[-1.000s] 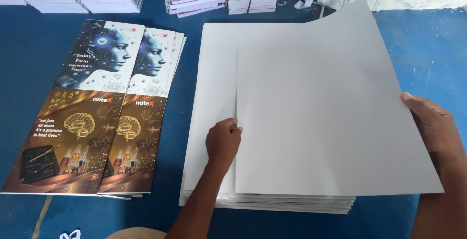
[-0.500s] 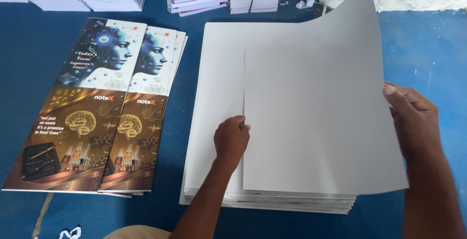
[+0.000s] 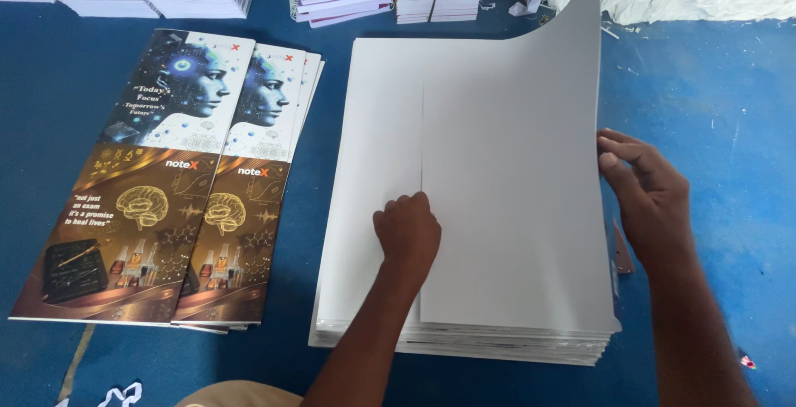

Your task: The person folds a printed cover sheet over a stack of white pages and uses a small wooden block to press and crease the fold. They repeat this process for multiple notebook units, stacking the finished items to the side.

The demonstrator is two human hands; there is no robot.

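Our right hand (image 3: pixel 651 200) pinches the lifted white sheet (image 3: pixel 514 191) at 3 o'clock; our left hand (image 3: pixel 408 233), fingers curled together, presses the paper stack (image 3: pixel 373 167).

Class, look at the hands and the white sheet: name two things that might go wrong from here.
The lifted sheet curls high at its far corner, held only at its edge by the right hand, so it may crease. The left hand presses the stack; sheets below could shift or get smudged.
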